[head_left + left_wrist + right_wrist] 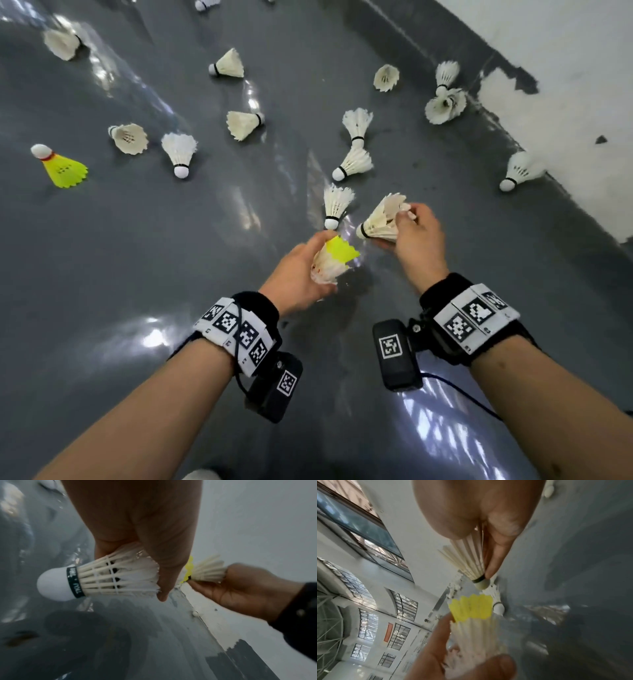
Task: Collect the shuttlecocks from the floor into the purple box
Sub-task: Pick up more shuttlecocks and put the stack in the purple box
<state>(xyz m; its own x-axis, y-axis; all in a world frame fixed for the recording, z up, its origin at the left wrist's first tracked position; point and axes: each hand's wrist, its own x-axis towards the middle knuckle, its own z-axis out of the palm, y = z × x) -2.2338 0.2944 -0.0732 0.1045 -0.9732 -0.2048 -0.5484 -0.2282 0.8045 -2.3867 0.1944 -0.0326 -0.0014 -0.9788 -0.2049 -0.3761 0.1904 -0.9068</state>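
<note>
Feather skirts crush easily and weigh almost nothing, so my left hand (301,270) curls loosely round a nested stack (330,263); my right hand (416,231) cups another shuttlecock (380,222) by its skirt; more shuttlecocks (354,161) dot the floor (171,257).

**Head view, counts by kind.** White shuttlecocks on the floor (180,152): thirteen, one of them cut by the top edge of the frame. Yellow shuttlecocks: two — a floor yellow shuttlecock (63,169) at middle left and a held yellow shuttlecock (340,248) at centre. Hands: two. The left hand (298,274) grips the held yellow one within a white bunch (327,269). The right hand (419,233) grips a white stack (380,222) — the number of white pieces in either cannot be told. Marker wristbands (236,329): two. Wrist cameras (397,356): two.
</note>
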